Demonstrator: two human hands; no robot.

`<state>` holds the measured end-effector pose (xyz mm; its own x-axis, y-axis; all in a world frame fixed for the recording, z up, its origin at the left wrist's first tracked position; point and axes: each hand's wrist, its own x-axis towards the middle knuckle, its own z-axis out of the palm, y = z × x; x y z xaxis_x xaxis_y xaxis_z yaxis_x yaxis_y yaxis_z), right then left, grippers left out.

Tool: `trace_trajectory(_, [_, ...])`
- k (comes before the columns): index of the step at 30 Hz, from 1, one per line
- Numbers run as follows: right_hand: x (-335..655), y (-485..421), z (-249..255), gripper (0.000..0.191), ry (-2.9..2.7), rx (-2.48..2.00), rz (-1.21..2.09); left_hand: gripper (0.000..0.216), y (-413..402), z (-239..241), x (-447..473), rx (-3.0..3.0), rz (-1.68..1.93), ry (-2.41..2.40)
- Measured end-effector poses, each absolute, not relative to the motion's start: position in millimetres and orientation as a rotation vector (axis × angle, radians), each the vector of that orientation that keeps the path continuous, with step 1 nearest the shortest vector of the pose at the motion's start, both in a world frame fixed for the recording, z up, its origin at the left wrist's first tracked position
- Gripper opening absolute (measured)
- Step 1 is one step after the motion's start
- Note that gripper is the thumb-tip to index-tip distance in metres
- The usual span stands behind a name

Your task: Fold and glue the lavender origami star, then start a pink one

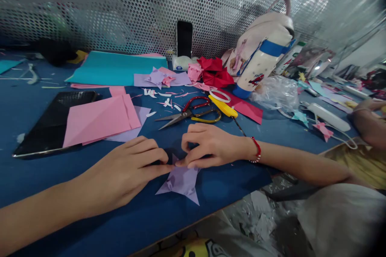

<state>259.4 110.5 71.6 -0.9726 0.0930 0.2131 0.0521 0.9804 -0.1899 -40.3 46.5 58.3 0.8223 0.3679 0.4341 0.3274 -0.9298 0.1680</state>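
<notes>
Head view from where I stand: the purple paper star (181,180) lies on the desk (232,184), just nearer than the left hand (123,170) and right hand (215,144), whose bent fingers (164,168) meet at its far edge, pinching or merely touching, I can't tell.

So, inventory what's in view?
Large star: 1, purple, front
Small stars: several, mixed colours, back and right
Scissors: 1, red and yellow, centre
Tool: 1, yellow, centre
Device: 1, black, left
Folded paper: several, pink, left
Paper pile: 1, mostly blue, back left
Phone: 1, black, back
Red paper: several, back centre
Bottle: 1, white and blue, right
Bag: 1, pale, back right
Other person: 1, far right
Left hand: 1, at star
Right hand: 1, at star
</notes>
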Motion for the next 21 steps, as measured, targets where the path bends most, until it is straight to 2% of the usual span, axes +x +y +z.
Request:
trace_trajectory(8, [262.7,115.2,57.9,0.031,-2.782,-0.12,0.586,0.046,45.4,56.9,-41.0,2.845,0.715,0.581])
trace_trajectory(17, [258.0,120.0,82.5,0.027,-2.882,-0.014,0.476,0.04,42.7,66.7,-42.9,2.947,0.644,0.553])
trace_trajectory(21, [255.1,126.6,80.3,0.027,-2.798,-0.019,0.757,0.041,38.8,63.3,-40.5,2.954,0.712,0.567])
